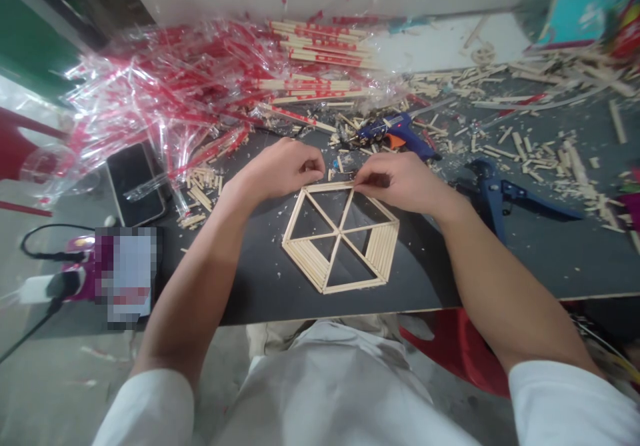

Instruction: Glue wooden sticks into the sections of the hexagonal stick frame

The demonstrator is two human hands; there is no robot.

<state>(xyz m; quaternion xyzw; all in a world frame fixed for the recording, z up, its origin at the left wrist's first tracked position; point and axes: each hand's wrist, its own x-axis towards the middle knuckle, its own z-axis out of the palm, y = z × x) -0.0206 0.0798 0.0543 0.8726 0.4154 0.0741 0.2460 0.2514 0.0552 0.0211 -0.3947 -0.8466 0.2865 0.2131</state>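
Observation:
A hexagonal frame of pale wooden sticks [340,233] lies on the dark tabletop, with spokes meeting at its centre and several stacked sticks forming its sides. At its far left corner, my left hand [283,169] is closed, its fingertips pinching one end of a wooden stick [327,187] along the far edge. My right hand [400,179] is also closed, thumb and finger pinched at the other end of that stick. Beyond my hands lies a blue glue gun [393,129] with an orange trigger. Blue-handled cutters [493,193] rest right of my right hand.
Red and clear plastic wrappers [185,79] heap at the back left, beside wrapped sticks [325,49]. Stick offcuts [540,153] litter the right side. A dark phone [135,183] and a purple power strip [87,266] with cables stand at left. The table's near edge [430,309] is close to my body.

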